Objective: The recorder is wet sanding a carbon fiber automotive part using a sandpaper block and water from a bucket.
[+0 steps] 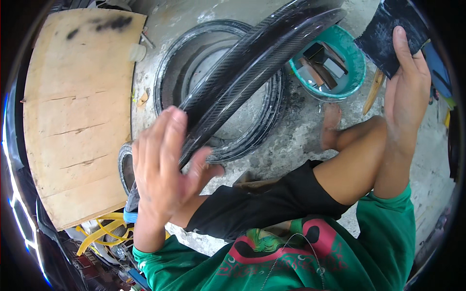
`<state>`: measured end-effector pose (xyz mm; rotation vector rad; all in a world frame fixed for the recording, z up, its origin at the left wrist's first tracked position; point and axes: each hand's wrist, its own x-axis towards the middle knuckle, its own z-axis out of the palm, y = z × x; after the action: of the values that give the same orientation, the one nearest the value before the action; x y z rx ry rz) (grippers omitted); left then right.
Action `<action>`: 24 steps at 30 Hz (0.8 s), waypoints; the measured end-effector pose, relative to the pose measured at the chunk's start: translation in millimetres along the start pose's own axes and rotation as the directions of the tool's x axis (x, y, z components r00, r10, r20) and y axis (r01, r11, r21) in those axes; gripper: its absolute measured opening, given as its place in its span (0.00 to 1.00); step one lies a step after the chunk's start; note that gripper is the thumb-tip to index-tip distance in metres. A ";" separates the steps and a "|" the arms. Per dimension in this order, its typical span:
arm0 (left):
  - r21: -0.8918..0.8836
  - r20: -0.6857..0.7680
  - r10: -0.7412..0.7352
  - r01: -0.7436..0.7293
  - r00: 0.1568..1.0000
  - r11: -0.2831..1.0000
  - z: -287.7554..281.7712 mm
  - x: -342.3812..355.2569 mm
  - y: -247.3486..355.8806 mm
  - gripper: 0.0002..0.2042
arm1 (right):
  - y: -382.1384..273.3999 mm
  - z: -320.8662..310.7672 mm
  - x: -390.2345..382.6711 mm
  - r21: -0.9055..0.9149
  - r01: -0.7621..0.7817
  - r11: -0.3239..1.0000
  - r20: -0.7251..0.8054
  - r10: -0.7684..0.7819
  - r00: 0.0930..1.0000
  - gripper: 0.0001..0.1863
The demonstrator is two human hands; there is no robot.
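Note:
A long, curved, glossy black carbon-fibre part (247,68) slants from my left hand up to the far right, over a tyre (162,82) lying flat on the floor. My left hand (162,160) is at its lower end, fingers stretched and thumb apart, slightly smeared by motion; whether it touches the part I cannot tell. Off to the right, my right hand (407,82) pinches a dark, wet-looking sheet of sandpaper (388,36), its thumb flat on the face. Between the part and the sandpaper stands a teal bucket (360,63) holding water and several small blocks (335,68).
A large plywood board (80,121) fills the left side, with dark smudges at its far end. Yellow straps (102,235) and clutter lie below it. A pointed wooden stick (374,92) rests by the bucket. My bent legs (349,145) frame the concrete floor (296,128).

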<state>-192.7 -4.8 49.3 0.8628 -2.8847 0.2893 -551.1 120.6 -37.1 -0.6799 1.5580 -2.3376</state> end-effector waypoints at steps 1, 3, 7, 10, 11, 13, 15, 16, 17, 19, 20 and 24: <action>-0.083 -0.099 0.160 -0.168 0.982 0.982 0.5 5.1 9.1 0.36 | 0.8 -2.7 2.7 0.011 0.015 1.000 -0.018 -0.015 1.000 0.17; -0.139 -0.143 0.353 -0.371 0.925 0.918 -0.5 18.8 31.1 0.35 | 1.4 -4.0 3.8 0.013 0.032 0.999 -0.031 -0.031 0.999 0.17; -0.115 0.005 0.492 -0.488 0.871 0.865 23.5 81.9 72.5 0.34 | -3.4 8.6 3.4 0.057 -0.032 0.998 -0.052 0.035 0.998 0.17; 0.010 -0.046 0.536 -0.536 0.843 0.844 57.2 134.9 88.2 0.36 | -4.4 10.2 5.1 0.072 -0.066 0.995 -0.083 0.072 0.994 0.17; 0.133 -0.062 0.550 -0.539 0.833 0.832 66.1 147.4 90.0 0.37 | -1.8 10.2 5.2 0.084 -0.079 0.993 -0.064 0.084 0.994 0.17; 0.159 -0.072 0.523 -0.508 0.849 0.846 80.3 159.3 90.0 0.38 | 1.8 9.5 3.6 0.096 -0.091 0.991 -0.047 0.096 0.994 0.17; 0.117 -0.086 0.521 -0.511 0.849 0.852 83.6 161.3 92.3 0.40 | 3.8 4.9 2.1 0.068 -0.128 0.989 -0.039 0.131 0.991 0.16; 0.120 -0.084 0.523 -0.512 0.848 0.851 84.0 157.2 92.1 0.40 | 3.8 5.4 2.5 0.072 -0.127 0.989 -0.041 0.131 0.991 0.16; 0.024 -0.098 0.461 -0.461 0.882 0.887 81.4 151.0 93.8 0.42 | 2.6 4.4 2.3 0.060 -0.115 0.992 -0.062 0.119 0.991 0.16; -0.129 -0.101 0.367 -0.377 0.925 0.917 76.6 135.9 95.1 0.44 | 1.3 3.6 1.1 0.049 -0.110 0.993 -0.082 0.113 0.990 0.15; -0.129 -0.096 0.362 -0.373 0.927 0.919 72.5 127.8 93.5 0.44 | 0.4 5.3 0.6 0.052 -0.087 0.995 -0.078 0.091 0.993 0.16; -0.222 -0.029 0.275 -0.275 0.961 0.936 56.2 96.3 83.8 0.46 | 5.5 -1.6 4.0 0.000 -0.040 0.999 -0.068 0.040 0.997 0.17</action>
<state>-322.2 0.6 -2.0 0.4217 -2.9620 -0.0161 -555.6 117.9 -41.7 -0.5699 1.5862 -2.3541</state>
